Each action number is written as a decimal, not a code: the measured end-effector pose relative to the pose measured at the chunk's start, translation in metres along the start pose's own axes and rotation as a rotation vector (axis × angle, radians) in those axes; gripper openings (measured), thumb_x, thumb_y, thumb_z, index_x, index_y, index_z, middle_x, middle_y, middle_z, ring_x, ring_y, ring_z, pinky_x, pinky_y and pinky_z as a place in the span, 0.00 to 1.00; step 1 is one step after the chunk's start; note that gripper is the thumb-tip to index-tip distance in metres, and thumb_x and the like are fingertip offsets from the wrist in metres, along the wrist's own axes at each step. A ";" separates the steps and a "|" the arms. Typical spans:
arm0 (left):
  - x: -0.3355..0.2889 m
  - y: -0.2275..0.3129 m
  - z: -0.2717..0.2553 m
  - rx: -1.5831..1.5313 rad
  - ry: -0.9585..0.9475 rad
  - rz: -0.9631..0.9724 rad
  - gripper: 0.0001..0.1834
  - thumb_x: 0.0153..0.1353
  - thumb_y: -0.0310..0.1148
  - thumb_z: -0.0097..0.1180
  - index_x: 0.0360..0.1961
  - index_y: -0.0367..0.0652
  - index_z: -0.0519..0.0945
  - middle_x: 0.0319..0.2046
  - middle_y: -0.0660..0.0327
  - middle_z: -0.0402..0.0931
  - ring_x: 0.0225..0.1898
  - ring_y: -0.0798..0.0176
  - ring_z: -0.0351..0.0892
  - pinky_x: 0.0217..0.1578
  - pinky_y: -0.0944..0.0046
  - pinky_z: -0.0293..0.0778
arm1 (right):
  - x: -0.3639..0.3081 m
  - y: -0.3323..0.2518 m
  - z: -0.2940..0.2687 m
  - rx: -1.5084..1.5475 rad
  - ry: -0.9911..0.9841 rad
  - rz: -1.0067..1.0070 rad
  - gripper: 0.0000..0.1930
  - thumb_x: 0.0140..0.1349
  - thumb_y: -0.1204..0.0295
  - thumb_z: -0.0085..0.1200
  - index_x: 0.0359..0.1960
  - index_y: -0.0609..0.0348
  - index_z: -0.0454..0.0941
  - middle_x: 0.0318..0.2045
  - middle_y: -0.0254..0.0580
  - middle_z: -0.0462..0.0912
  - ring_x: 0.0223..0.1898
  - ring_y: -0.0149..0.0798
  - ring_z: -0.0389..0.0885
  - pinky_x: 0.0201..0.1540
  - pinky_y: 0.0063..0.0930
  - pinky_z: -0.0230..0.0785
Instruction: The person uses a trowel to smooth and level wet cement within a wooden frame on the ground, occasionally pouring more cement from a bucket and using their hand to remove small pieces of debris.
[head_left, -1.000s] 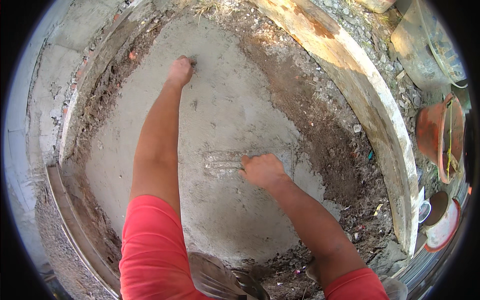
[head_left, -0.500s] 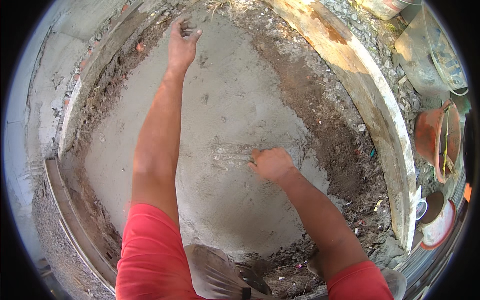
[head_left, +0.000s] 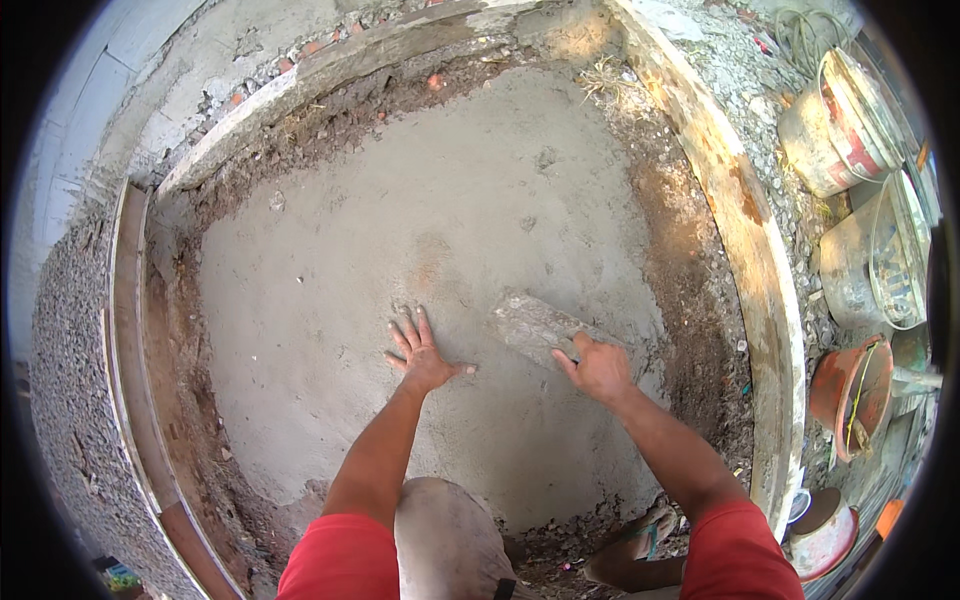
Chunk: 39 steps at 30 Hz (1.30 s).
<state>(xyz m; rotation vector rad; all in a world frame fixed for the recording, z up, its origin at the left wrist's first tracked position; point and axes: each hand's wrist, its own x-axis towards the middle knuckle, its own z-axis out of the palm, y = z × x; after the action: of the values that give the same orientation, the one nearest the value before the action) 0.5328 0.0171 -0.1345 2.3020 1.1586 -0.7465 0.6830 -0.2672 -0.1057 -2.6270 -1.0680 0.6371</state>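
Observation:
A patch of grey wet cement (head_left: pixel 400 230) fills a frame of wooden boards (head_left: pixel 745 230). My left hand (head_left: pixel 422 355) lies flat on the cement with its fingers spread, holding nothing. My right hand (head_left: pixel 598 368) grips the handle of a cement-coated trowel (head_left: pixel 535 326), whose blade rests flat on the surface and points up and to the left. Both forearms come in from the lower edge under red sleeves.
Brown soil and rubble (head_left: pixel 700 300) edge the cement on the right and bottom. Several dirty buckets (head_left: pixel 840 125) and an orange pot (head_left: pixel 850 395) stand outside the right board. A gravel strip (head_left: pixel 70 380) runs along the left. My knee (head_left: pixel 445 540) is at the bottom.
My left hand has drawn back from the far edge of the cement and now rests flat beside the trowel. The view has shifted, and the trowel blade now shows plainly.

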 end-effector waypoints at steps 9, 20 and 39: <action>0.006 0.001 0.016 -0.018 -0.050 0.010 0.89 0.32 0.61 0.82 0.76 0.54 0.20 0.77 0.43 0.13 0.76 0.37 0.05 0.68 0.20 0.24 | 0.249 -0.002 -0.056 -0.146 0.186 0.189 0.22 0.71 0.52 0.53 0.51 0.61 0.78 0.40 0.51 0.88 0.44 0.50 0.89 0.44 0.44 0.81; 0.001 -0.016 -0.001 -0.045 -0.107 -0.030 0.87 0.33 0.62 0.82 0.77 0.55 0.22 0.77 0.47 0.12 0.76 0.38 0.05 0.68 0.20 0.22 | 0.254 0.072 -0.102 -0.130 0.327 0.601 0.26 0.69 0.50 0.52 0.56 0.60 0.79 0.52 0.56 0.84 0.56 0.53 0.83 0.57 0.47 0.75; 0.012 0.003 0.014 -0.103 -0.086 0.030 0.86 0.33 0.58 0.83 0.78 0.57 0.24 0.78 0.46 0.15 0.76 0.38 0.04 0.68 0.19 0.22 | 0.302 0.046 -0.082 0.235 0.234 0.510 0.33 0.70 0.48 0.48 0.43 0.77 0.81 0.35 0.66 0.86 0.42 0.58 0.87 0.46 0.46 0.79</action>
<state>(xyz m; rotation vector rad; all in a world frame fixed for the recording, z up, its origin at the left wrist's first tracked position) 0.5379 0.0140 -0.1518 2.1769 1.0956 -0.7495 0.9427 -0.0905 -0.1433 -2.6778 -0.2343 0.4912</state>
